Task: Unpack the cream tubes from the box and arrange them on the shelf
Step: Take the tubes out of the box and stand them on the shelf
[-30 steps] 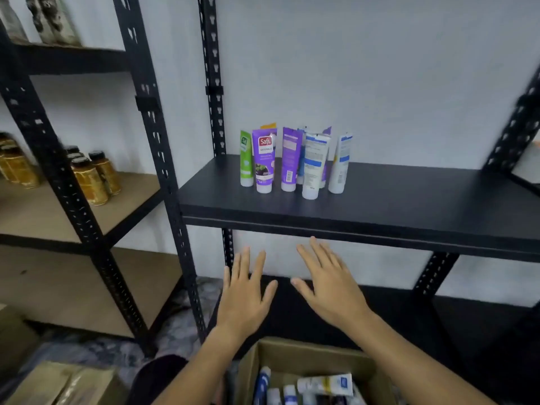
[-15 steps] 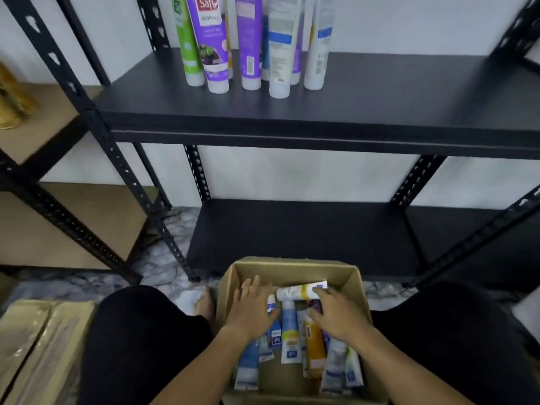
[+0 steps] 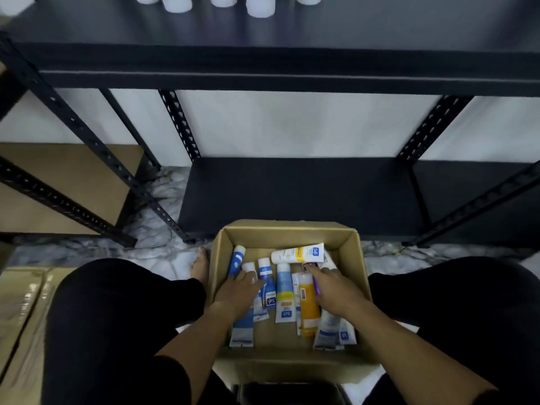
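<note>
Head view: cream tubes lie loose on the floor of an open cardboard box (image 3: 358, 252), which sits on the marble floor between the person's knees, just in front of the rack's bottom board. A white-and-yellow tube (image 3: 297, 253) lies crosswise near the box's far wall, on top of the others. Below it, lengthwise: a blue tube (image 3: 236, 260) along the left wall, a blue-white tube (image 3: 284, 293) mid-box, an orange tube (image 3: 309, 308) beside it, pale tubes (image 3: 336, 334) in the near right corner.

Left hand (image 3: 238, 292) rests palm down on tubes at the left side of the box, fingers curved over them; can't tell whether it actually grips one. Right hand (image 3: 333, 287) is on the right side, fingers curled round a thin purple tube (image 3: 317, 286), fingertips close to the crosswise tube.

Upper black shelf (image 3: 292, 62) spans the frame top; white caps of standing tubes (image 3: 260, 5) show at its back edge, bodies cut off. Lower black shelf (image 3: 292, 194) just beyond the box. Tan wooden shelving (image 3: 67, 182) at left. Flattened cardboard (image 3: 20, 311) lies on the floor at lower left, beside the left knee. Bare foot (image 3: 200, 264) touches the box's left outer wall.
</note>
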`<action>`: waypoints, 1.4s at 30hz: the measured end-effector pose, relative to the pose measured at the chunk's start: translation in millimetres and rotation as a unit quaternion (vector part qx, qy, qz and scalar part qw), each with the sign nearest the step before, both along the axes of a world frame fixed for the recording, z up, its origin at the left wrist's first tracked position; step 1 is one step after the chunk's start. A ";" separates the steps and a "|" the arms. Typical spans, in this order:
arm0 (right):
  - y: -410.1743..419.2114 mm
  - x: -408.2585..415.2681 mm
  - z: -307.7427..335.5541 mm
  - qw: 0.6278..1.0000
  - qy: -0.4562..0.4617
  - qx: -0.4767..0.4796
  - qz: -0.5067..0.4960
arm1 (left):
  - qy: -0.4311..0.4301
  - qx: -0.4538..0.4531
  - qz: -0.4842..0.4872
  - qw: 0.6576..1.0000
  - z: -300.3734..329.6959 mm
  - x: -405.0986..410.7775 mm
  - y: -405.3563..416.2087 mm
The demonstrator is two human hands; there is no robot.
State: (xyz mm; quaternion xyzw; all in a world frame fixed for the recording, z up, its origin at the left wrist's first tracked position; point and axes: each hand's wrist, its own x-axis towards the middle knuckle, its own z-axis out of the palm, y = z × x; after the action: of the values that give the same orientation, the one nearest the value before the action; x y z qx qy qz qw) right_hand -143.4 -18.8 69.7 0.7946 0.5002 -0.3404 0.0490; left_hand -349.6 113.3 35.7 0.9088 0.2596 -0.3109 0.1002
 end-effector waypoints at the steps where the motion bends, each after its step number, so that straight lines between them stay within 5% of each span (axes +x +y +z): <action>1: 0.5 1.9 -1.8 1.000 0.004 0.003 0.002 | 0.000 0.011 -0.020 1.000 -1.6 0.2 1.2; 13: 3.0 9.4 -19.5 1.000 0.019 0.015 0.006 | 0.017 0.064 -0.132 0.989 -15.2 5.0 8.8; 19: 9.3 9.6 -20.0 0.999 -0.014 0.044 0.028 | -0.038 -0.040 0.037 0.998 4.7 12.2 13.8; 28: 20.3 5.8 -21.1 0.995 0.024 0.064 0.079 | -0.133 -0.140 0.207 0.959 17.7 1.9 15.0; 42: 27.2 7.2 -27.8 0.989 0.004 0.034 0.143 | -0.089 -0.191 0.207 0.955 5.2 -1.5 16.2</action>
State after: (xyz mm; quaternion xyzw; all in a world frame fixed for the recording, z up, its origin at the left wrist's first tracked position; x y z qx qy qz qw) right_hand -136.2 8.3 41.8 0.7146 0.6201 -0.3164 0.0684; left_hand -351.1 129.6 40.9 0.8231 0.3680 -0.2448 0.3566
